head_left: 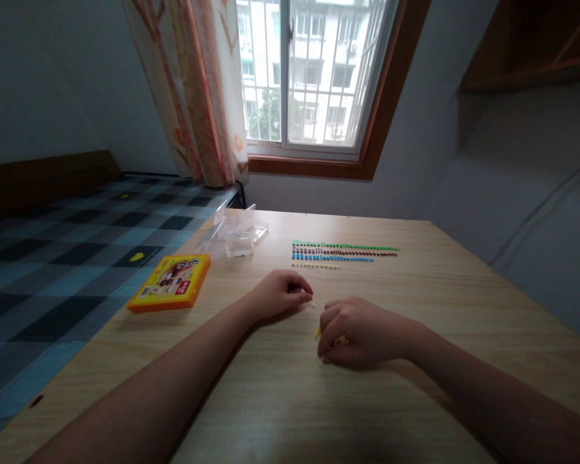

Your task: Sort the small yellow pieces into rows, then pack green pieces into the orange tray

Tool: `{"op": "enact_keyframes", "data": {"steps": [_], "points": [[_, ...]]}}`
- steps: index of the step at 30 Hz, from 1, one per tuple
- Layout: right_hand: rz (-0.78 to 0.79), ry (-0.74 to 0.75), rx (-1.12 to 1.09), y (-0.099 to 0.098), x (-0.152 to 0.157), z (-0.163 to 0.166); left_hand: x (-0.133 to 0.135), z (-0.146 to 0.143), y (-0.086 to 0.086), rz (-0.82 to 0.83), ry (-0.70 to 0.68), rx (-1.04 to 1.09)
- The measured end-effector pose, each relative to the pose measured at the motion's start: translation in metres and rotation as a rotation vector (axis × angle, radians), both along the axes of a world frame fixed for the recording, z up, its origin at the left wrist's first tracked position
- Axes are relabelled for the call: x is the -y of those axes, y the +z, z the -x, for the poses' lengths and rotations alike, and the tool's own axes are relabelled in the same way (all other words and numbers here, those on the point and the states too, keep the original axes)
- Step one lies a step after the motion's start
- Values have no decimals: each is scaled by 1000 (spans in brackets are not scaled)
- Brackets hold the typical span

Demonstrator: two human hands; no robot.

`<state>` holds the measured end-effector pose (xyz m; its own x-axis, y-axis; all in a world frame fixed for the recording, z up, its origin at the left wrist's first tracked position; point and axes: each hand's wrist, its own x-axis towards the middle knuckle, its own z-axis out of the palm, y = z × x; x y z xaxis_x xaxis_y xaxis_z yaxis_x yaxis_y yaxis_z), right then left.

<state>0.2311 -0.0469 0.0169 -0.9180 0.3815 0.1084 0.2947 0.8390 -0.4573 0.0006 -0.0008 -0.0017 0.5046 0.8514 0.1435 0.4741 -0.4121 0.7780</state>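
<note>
My left hand (281, 291) rests on the table, its thumb and curled fingers pressed together. Whatever it may pinch is too small to make out. Just below its fingertips lies a tiny pale piece (312, 305). To the right, my right hand (352, 330) bends its fingers down over a small heap of yellow pieces (342, 339), partly hidden by the palm and thumb. Beyond the hands, tiny pieces lie in straight rows: a green row (338, 245), a dark red row (343, 252), a blue row (328, 258) and a shorter cream row (314, 265).
An orange and yellow box (171, 283) sits on the left of the wooden table (464, 309). Clear plastic trays (239, 235) stand behind it. A bed with a checked cover (77, 258) adjoins the left edge, and a window (314, 77) is at the back.
</note>
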Motion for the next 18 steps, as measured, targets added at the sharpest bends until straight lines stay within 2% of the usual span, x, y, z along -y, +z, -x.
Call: {"op": "enact_keyframes", "data": {"steps": [6, 9, 11, 15, 18], "points": [[-10, 31, -17, 0, 7, 6, 2, 0, 1, -4, -3, -11], [-19, 0, -39, 2, 1, 2, 2, -1, 0, -25, -2, -31], [-34, -89, -76, 5, -10, -6, 2, -1, 1, -48, -1, -55], [-75, -358, -108, 5, -36, -24, 4, -2, 2, -134, -16, -132], [-54, -449, -56, 3, -43, -26, 6, -3, 5, -166, -35, -200]]}}
